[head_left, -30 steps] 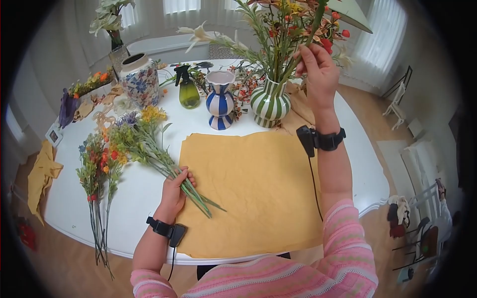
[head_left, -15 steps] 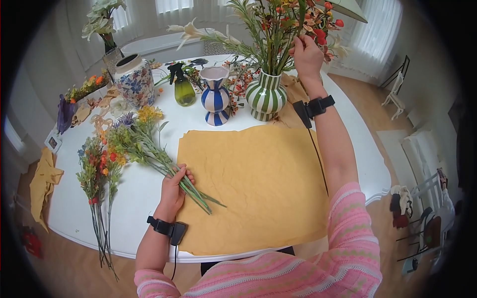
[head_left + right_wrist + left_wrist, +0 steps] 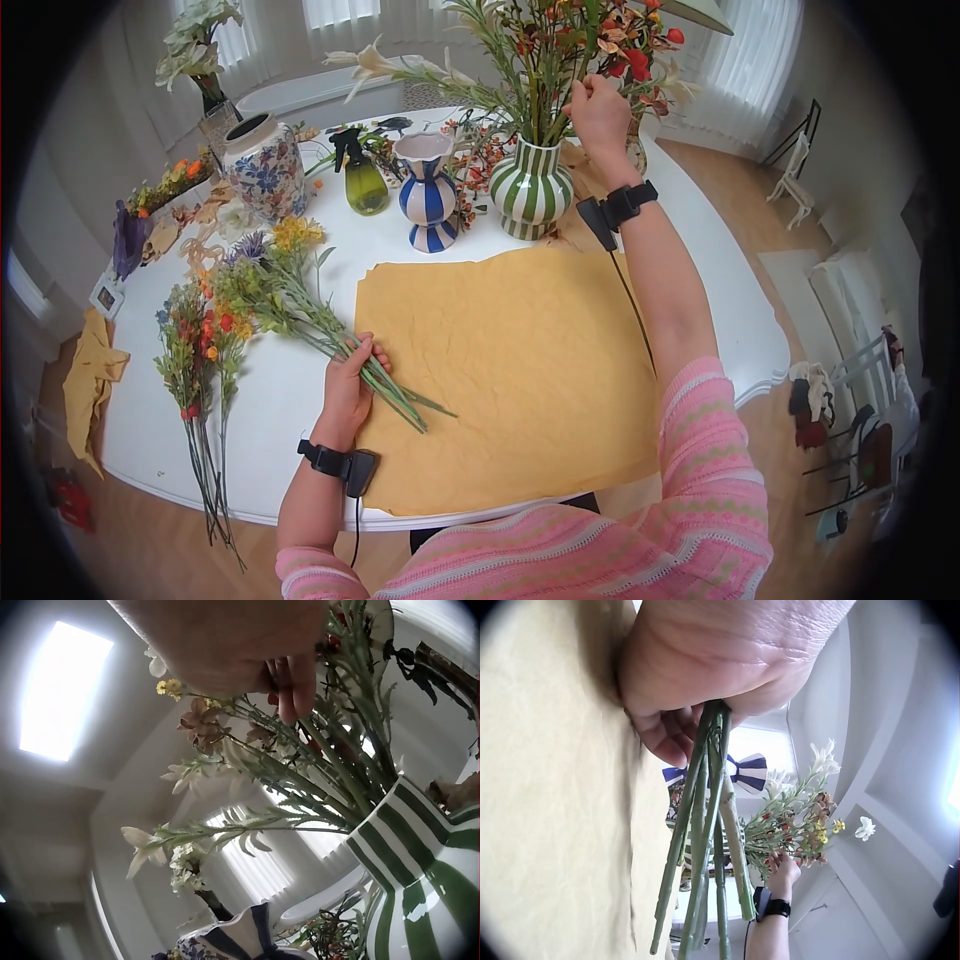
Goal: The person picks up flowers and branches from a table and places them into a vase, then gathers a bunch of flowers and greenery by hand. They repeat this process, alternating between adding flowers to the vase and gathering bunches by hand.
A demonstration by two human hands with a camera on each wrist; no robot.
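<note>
My left hand (image 3: 350, 390) grips a bundle of green stems (image 3: 712, 825) over the left edge of a yellow paper sheet (image 3: 510, 380); the yellow and purple blooms lean away to the upper left. My right hand (image 3: 602, 125) pinches a green stem (image 3: 330, 754) among the flowers standing in a green-and-white striped vase (image 3: 532, 190). In the right wrist view the fingers are bent at that stem, just above the vase's neck, and the fingertips are partly hidden.
Left of the striped vase stand a blue-and-white vase (image 3: 428, 205), a green spray bottle (image 3: 366, 188) and a floral-patterned vase (image 3: 265, 170). Loose flower stems (image 3: 205, 440) lie on the white table (image 3: 280, 410) at the left. Folded yellow cloth or paper (image 3: 92, 385) hangs at the left edge.
My right hand has moved down and slightly left, closer to the striped vase's neck, along with the stem. My left hand keeps its grip on the bundle, almost unmoved.
</note>
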